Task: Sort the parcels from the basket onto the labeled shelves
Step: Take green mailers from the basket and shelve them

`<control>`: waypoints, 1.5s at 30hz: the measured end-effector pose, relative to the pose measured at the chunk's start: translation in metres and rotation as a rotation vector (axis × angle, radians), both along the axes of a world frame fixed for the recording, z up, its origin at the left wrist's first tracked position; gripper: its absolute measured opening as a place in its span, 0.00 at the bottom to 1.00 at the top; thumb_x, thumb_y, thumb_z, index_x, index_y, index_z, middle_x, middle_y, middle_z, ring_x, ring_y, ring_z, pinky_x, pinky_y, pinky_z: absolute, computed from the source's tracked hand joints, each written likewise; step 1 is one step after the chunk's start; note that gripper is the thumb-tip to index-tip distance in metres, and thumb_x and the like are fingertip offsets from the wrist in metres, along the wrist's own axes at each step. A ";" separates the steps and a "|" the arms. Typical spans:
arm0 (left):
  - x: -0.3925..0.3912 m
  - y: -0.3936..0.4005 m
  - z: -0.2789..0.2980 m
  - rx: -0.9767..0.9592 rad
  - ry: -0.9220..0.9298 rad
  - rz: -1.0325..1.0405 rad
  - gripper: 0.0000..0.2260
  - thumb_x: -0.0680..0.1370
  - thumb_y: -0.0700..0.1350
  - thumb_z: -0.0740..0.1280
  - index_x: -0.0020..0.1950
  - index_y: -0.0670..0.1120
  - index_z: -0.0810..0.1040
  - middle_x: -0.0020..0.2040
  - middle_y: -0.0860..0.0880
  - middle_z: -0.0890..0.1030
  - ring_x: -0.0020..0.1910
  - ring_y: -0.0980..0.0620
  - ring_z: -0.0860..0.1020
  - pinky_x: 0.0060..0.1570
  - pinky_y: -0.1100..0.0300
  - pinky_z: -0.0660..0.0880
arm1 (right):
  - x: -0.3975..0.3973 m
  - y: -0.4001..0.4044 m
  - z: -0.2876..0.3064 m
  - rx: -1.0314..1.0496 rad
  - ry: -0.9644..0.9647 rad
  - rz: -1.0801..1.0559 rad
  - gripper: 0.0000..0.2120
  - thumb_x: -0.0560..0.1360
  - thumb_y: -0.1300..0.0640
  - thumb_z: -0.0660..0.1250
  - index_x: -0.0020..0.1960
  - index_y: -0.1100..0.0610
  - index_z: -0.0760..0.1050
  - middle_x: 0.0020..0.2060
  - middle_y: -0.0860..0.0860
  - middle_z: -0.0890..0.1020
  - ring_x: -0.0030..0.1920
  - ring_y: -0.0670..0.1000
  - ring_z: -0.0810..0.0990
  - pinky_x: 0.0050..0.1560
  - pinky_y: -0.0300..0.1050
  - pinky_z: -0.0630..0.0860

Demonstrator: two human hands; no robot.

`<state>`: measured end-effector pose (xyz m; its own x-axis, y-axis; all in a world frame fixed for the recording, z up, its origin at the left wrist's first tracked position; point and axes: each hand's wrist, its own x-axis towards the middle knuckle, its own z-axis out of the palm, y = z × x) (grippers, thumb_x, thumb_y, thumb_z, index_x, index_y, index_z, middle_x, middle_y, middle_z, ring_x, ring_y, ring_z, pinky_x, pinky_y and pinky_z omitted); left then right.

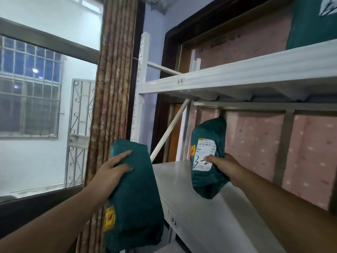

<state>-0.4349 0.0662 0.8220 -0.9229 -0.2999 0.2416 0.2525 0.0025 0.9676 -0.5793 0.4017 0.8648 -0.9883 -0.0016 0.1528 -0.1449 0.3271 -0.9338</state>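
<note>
The left hand (111, 172) grips a green parcel (135, 198) in the air beside the shelf post, long axis nearly upright. The right hand (223, 166) pinches a second parcel (207, 157), marked "3-2", upright above the lower shelf (200, 216). I judge neither is placed yet; one green parcel (310, 21) already lies on the "2-2" shelf (237, 77).

body: two bare forearms | hands (111, 172): bare, no gloves | sleeves: none visible
</note>
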 end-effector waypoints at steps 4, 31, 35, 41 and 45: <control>-0.036 0.013 -0.001 0.059 0.001 0.003 0.33 0.73 0.28 0.63 0.66 0.62 0.83 0.71 0.50 0.77 0.62 0.44 0.80 0.62 0.46 0.79 | -0.064 0.013 0.010 0.337 -0.058 -0.012 0.42 0.58 0.47 0.82 0.69 0.57 0.76 0.57 0.56 0.86 0.51 0.58 0.86 0.59 0.57 0.83; -0.063 -0.013 -0.003 0.147 -0.040 -0.012 0.38 0.77 0.26 0.62 0.79 0.60 0.71 0.73 0.50 0.74 0.61 0.45 0.80 0.55 0.53 0.80 | -0.122 -0.005 0.004 1.342 0.182 -0.255 0.46 0.67 0.24 0.67 0.75 0.51 0.66 0.72 0.57 0.74 0.72 0.64 0.70 0.66 0.57 0.72; -0.043 -0.019 0.001 0.070 0.011 0.017 0.36 0.77 0.27 0.67 0.75 0.62 0.72 0.73 0.47 0.73 0.62 0.43 0.79 0.56 0.47 0.82 | -0.057 -0.042 0.022 1.489 0.448 -0.272 0.41 0.71 0.24 0.62 0.74 0.50 0.68 0.70 0.56 0.74 0.71 0.62 0.68 0.67 0.58 0.71; 0.004 -0.032 0.016 -0.065 0.089 0.227 0.38 0.72 0.36 0.77 0.68 0.71 0.67 0.69 0.44 0.70 0.61 0.39 0.77 0.53 0.40 0.84 | 0.072 -0.138 0.026 1.069 0.426 0.109 0.43 0.69 0.23 0.65 0.76 0.46 0.69 0.72 0.51 0.76 0.66 0.54 0.76 0.64 0.55 0.77; 0.044 -0.033 0.037 -0.131 0.075 0.332 0.40 0.73 0.41 0.79 0.75 0.66 0.62 0.68 0.44 0.70 0.60 0.42 0.75 0.53 0.46 0.81 | 0.163 -0.195 0.019 0.681 0.207 0.609 0.46 0.67 0.34 0.78 0.78 0.41 0.59 0.70 0.47 0.76 0.63 0.46 0.79 0.63 0.46 0.80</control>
